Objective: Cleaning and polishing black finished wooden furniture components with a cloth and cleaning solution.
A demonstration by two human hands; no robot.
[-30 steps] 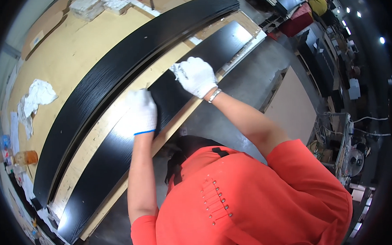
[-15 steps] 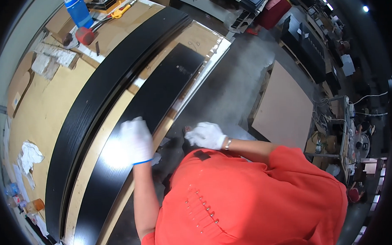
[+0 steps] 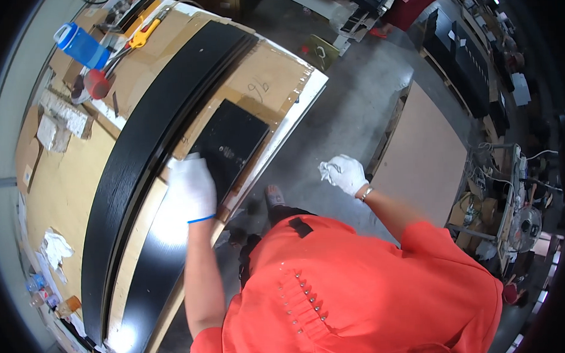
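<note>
Starting at the left of the frame, I am seeing the long stack of black strips (image 3: 136, 157) lying along the cardboard-covered bench (image 3: 62, 186). Just right of it, my left hand (image 3: 191, 188) is pressing flat, fingers spread and not closed around anything, on the glossy black panel (image 3: 189, 199), which is running from centre frame down to the lower left. Further right, my right hand (image 3: 344, 172) is hanging over the concrete floor (image 3: 355, 104), clenching a small white cloth (image 3: 330, 170). With one palm steadying it, I am judging the panel could slide off the bench edge, or the glove could smear its gloss.
</note>
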